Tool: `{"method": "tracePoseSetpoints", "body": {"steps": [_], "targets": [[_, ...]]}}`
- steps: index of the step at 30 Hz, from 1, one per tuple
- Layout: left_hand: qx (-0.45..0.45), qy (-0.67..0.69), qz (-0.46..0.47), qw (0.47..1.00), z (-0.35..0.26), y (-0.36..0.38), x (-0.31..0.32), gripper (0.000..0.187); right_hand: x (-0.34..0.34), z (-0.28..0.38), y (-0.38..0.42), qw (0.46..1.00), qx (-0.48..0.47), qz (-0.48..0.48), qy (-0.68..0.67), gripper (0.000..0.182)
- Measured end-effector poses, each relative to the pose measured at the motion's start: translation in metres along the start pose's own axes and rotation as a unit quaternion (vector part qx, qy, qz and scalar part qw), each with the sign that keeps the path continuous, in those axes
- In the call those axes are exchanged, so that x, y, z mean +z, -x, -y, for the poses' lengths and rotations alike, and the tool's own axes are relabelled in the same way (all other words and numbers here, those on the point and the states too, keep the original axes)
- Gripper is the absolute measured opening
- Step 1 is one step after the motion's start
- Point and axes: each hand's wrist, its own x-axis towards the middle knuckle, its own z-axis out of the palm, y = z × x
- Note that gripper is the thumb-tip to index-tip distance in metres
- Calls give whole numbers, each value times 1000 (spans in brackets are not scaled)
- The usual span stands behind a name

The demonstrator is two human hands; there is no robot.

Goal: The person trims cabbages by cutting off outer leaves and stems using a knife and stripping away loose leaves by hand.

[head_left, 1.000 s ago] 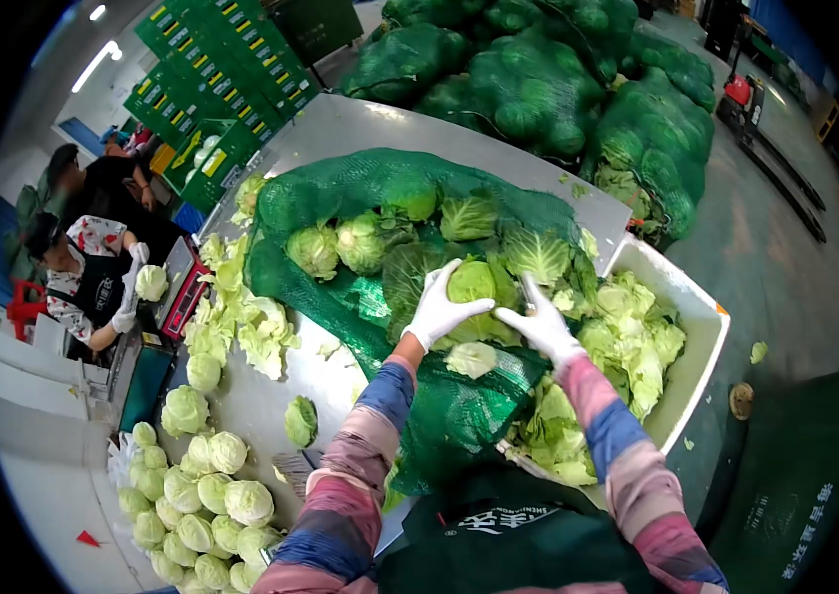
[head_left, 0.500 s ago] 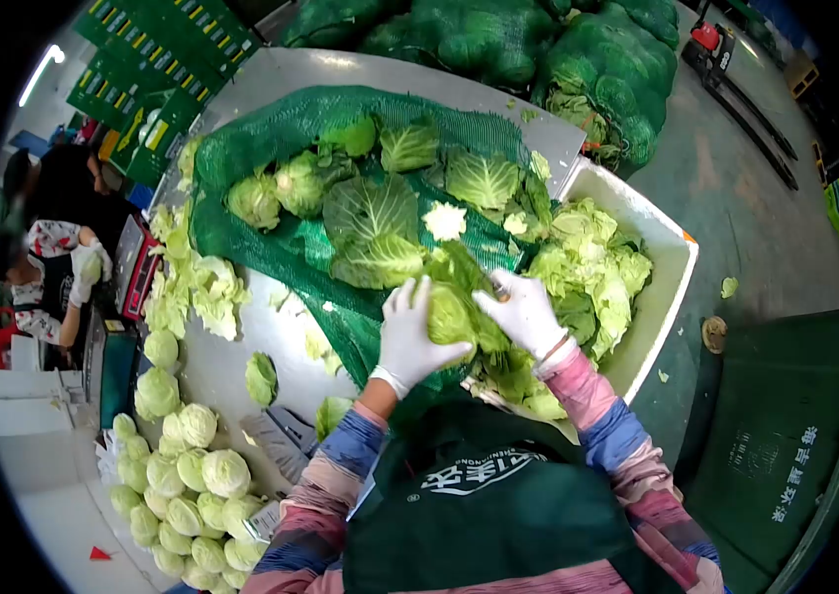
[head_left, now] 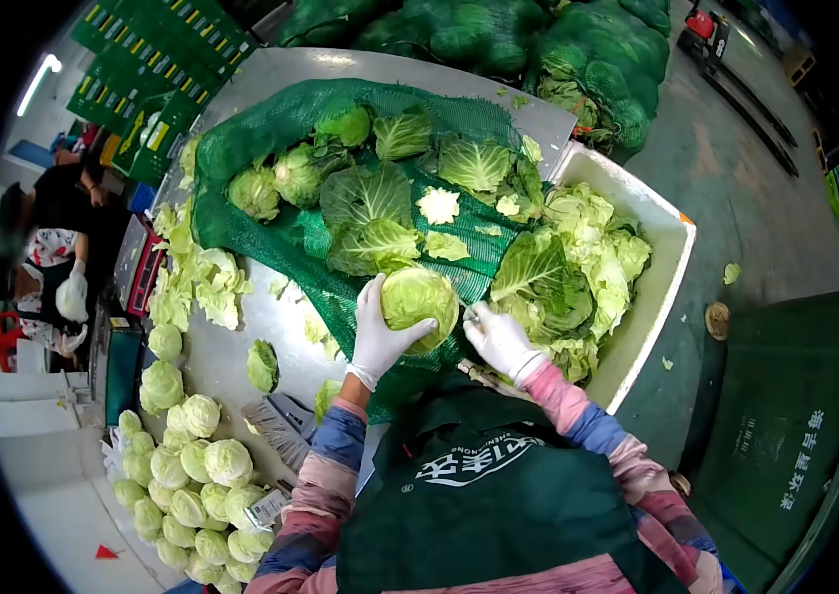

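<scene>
My left hand (head_left: 382, 334), in a white glove, is closed round the side of a trimmed, pale green cabbage (head_left: 417, 305). Just right of it, my gloved right hand (head_left: 500, 342) has its fingers curled round a thin blade-like tool, mostly hidden. Under the cabbage lies a green mesh sack (head_left: 286, 259), spread over the metal table (head_left: 286, 396). Loose leaves (head_left: 370, 213), a pale cut piece (head_left: 438, 206) and untrimmed cabbages (head_left: 298, 175) rest on the sack. Beside my right hand, a white foam box (head_left: 659, 297) holds a heap of stripped leaves (head_left: 588, 247).
Trimmed cabbages (head_left: 187, 485) are piled at the table's left, near a grey-white cloth glove (head_left: 281, 428). Full mesh sacks (head_left: 597, 79) stand behind the table. A red scale (head_left: 139, 267) sits left, with a person (head_left: 53, 267) beyond. A pallet jack (head_left: 736, 79) is far right.
The cabbage has turned to show a smooth round side, its loose outer leaves off it. Large leaves now lie over the box's heap. My right hand has moved lower and left.
</scene>
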Motion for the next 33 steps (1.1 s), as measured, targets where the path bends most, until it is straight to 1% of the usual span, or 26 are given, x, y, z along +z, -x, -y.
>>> {"method": "tracePoseSetpoints", "body": {"steps": [2,4,6,9,10,12,13,15,16,17,18,19,21,22,23,24,25,26,27,28,29,30,31,33], "targets": [[8,9,-9,1000,-1,4,3,101,7,0,-2,999,20,15,19,19],[14,18,-15,1000,1,8,4,100,8,1,-6,1000,5,22,0,24],[12,21,-18,1000,1,9,7,106,7,2,-6,1000,-1,24,-6,26],[22,16,-27,999,-3,12,10,106,8,8,-9,994,53,61,69,28],[21,18,-25,999,-5,14,12,106,8,7,-11,994,56,62,71,28],[23,3,-54,998,-9,14,16,105,5,6,-16,991,74,73,89,30],[25,6,-55,998,-8,16,17,105,3,6,-15,989,68,96,94,31],[57,-1,-65,996,-6,21,16,105,4,5,-14,988,64,96,103,31],[55,-1,-65,996,-5,20,17,105,6,4,-12,987,62,99,108,32],[53,-7,-68,996,-10,22,18,106,4,13,-15,982,105,112,110,33],[54,-12,-77,995,-15,23,21,106,20,-1,-25,973,142,127,128,34],[72,-19,-90,993,-16,29,23,107,32,-16,-26,972,144,137,128,35],[69,28,-106,992,-6,33,21,105,38,-18,-34,972,128,142,136,37],[68,49,-109,991,1,41,20,105,41,-23,-29,985,105,111,81,40],[69,47,-112,990,4,42,21,105,38,-19,-23,986,124,111,-7,43],[55,80,-109,989,4,44,21,102,32,-13,-17,979,142,109,-94,49],[42,113,-106,987,5,44,21,99,23,-8,-13,974,136,109,-142,51],[45,113,-105,987,-1,42,21,99,16,-7,-9,967,130,108,-189,55],[26,189,-106,976,-12,39,20,94,11,-10,-9,972,84,72,-206,55],[5,265,-105,958,-25,37,20,90,7,-14,-8,974,37,37,-220,55],[11,294,-128,947,-39,34,17,84,-1,-12,-10,981,8,-15,-192,54],[19,288,-142,947,-41,29,17,82,-11,-7,-12,984,-23,-66,-161,54],[5,305,-130,943,-37,26,21,78,-20,-1,-12,985,-22,-67,-158,54],[-8,322,-120,939,-36,19,27,75,-38,20,-11,991,-7,-128,-37,55]]}}
